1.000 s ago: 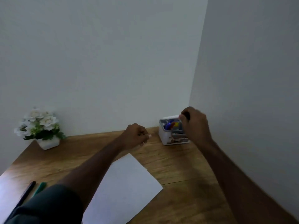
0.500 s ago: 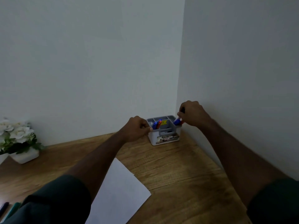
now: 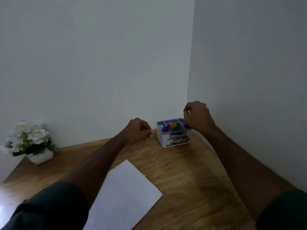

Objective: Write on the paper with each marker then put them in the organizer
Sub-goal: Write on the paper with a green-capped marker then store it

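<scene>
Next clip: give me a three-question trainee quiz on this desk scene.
1. True or false: the paper lies inside the organizer.
2. Which object stands at the table's far left: A) lamp B) flower pot C) mug?
3. Which of the hands is above the organizer's right side?

Key: 1. False, it lies flat on the table. 2. B. 3. The right hand; the left hand is beside the organizer.

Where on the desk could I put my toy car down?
Bare wood lies between the paper and the organizer, also between the flower pot and the left forearm. The back right corner is crowded: the organizer and both hands, left hand, right hand.
</scene>
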`<control>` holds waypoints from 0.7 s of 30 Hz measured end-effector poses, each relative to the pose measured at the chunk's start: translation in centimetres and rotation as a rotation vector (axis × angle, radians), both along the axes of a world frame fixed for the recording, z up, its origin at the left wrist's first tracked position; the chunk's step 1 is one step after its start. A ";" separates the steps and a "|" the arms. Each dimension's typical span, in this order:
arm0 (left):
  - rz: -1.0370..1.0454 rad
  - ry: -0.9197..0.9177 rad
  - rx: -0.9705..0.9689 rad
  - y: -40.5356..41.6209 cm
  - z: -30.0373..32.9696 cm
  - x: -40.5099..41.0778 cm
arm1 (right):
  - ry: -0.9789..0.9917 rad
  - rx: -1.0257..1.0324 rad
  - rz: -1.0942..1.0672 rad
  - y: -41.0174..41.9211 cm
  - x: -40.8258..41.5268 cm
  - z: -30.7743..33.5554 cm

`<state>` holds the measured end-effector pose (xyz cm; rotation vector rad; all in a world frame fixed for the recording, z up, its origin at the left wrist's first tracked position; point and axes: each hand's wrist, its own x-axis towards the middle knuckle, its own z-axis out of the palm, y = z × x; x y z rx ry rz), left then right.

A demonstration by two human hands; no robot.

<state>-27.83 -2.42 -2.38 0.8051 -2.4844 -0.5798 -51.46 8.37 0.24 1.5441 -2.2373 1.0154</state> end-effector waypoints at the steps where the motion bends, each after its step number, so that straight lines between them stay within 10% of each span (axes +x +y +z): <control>1: 0.009 0.004 0.004 0.2 0.1 0.7 | 0.016 -0.032 0.026 0.1 1.2 0.1; 21: 0.529 0.188 0.111 6.0 -5.4 34.0 | 0.044 0.256 0.784 -0.6 37.5 -8.2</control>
